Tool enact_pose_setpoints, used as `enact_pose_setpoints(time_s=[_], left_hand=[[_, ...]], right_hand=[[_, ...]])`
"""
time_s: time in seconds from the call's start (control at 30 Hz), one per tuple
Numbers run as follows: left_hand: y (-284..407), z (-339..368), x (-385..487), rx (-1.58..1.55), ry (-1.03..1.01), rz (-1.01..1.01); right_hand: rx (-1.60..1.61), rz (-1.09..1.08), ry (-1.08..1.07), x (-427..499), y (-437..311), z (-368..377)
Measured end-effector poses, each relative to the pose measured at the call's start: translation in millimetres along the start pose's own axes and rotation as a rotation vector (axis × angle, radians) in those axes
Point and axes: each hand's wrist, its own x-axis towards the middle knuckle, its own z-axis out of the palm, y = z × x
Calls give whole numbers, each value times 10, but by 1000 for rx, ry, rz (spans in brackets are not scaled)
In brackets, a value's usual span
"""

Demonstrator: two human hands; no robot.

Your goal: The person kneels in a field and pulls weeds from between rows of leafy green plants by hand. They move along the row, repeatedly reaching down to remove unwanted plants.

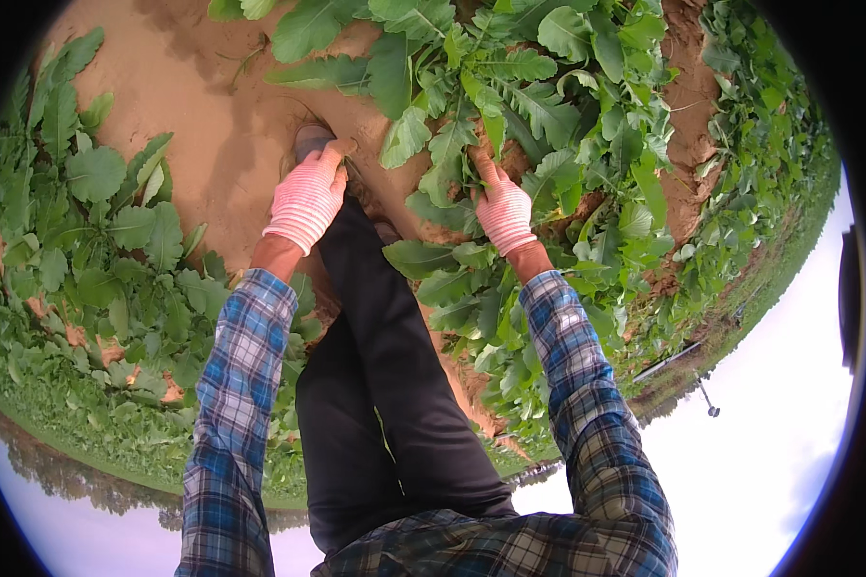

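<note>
Both hands wear pink-and-white striped work gloves with soiled fingertips. My left hand [309, 196] hangs above the bare soil beside a shoe [312, 140]; its fingers are bent inwards, and whether something small is between them cannot be told. My right hand [502, 204] is in among the leaves of a green leafy crop plant [447, 148], thumb and fingers close together at a leaf or stem; how firmly they hold it is unclear. Lobed leaves of the same row partly cover its fingertips.
Moist brown soil [209, 144] forms a furrow between the rows. Another row of leafy plants [101, 238] stands at the left. At the right, a second strip of soil [689, 130] runs past more crop foliage [750, 137]. My legs in dark trousers [382, 346] stand between the rows.
</note>
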Motion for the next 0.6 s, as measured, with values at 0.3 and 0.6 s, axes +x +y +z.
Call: enact_pose_setpoints(time_s=[0.3,0.6], left_hand=[[388,-148,872,263,312,337],[768,-550,826,40,684,730]], right_hand=[[-214,-340,-333,241,-98,-154],[-57,-36,-166,84,-320,54]])
